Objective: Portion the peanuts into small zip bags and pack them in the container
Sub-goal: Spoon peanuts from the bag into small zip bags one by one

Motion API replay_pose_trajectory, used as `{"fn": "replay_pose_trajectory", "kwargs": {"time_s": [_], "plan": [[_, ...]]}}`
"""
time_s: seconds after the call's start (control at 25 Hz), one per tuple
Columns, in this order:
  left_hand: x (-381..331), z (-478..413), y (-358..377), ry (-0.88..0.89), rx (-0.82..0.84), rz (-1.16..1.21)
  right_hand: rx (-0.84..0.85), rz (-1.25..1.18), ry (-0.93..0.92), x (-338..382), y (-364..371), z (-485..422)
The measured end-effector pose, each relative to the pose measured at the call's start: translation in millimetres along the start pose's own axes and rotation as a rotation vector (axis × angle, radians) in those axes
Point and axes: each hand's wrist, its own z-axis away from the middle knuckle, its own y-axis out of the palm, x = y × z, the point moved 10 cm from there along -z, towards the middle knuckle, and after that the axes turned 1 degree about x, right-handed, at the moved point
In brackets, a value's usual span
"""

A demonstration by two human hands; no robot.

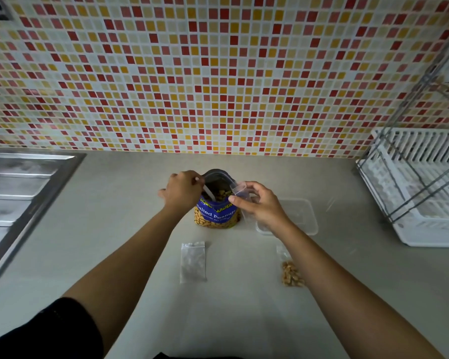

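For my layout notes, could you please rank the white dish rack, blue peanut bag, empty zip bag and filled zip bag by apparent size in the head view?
1. White plastic dish rack (cropped).
2. Blue salted-peanut bag.
3. Empty clear zip bag and peanut-filled clear zip bag look alike; the arm partly hides the latter.

On the worktop we find the peanut bag centred, container just right, empty zip bag and filled zip bag before them, sink at left edge, dish rack at right edge.
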Motion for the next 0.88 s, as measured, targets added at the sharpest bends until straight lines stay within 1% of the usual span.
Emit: {"fn": "replay_pose_trajectory", "kwargs": {"time_s": [0.08,0.16,0.28,0.4,0.44,0.48,0.56,0.6,0.68,0.76,0.8,0.88], "plan": [[5.8,-0.8,-7.4,-0.089,-0.083,0.132,0.009,-0.001,0.001,-0.6,0.3,-1.2],[6.9,-3.4,-14.4,-0.098,-0.114,0.201,0.016,-0.005,0.003,-1.8,-0.4,-0.8],[8.3,-7.8,-8.8,-0.051,-0.056,0.300,0.012,-0.016,0.000,-0.5,-1.1,0.5],[19.3,-11.0,-8.3,-0.069,-0.050,0.421,0.008,-0.037,-0.009,1.5,0.0,1.8],[20.1,-12.2,-9.7,-0.063,-0.058,0.403,0.009,-0.045,-0.009,0.8,0.0,2.4],[19.5,-13.3,-9.7,-0.041,-0.063,0.336,0.009,-0.051,-0.010,0.3,-0.5,3.4],[8.2,-11.6,-4.1,0.051,-0.062,0.110,0.003,-0.054,-0.015,0.3,-0.7,4.6],[-1.3,-9.5,1.3,0.119,-0.057,0.038,-0.003,-0.058,-0.020,0.3,-0.6,4.3],[-14.3,-5.2,14.1,0.197,-0.014,0.016,-0.029,-0.083,-0.025,0.7,-2.9,3.5],[-18.1,-2.3,20.6,0.180,0.021,0.009,-0.055,-0.098,-0.029,-0.5,-8.1,2.3],[-17.1,-0.3,17.3,0.160,0.000,0.002,-0.056,-0.089,-0.022,-1.6,-9.9,1.7],[-13.6,3.4,-3.0,0.130,-0.117,-0.015,-0.040,-0.056,-0.008,-2.8,-10.0,1.6]]}}
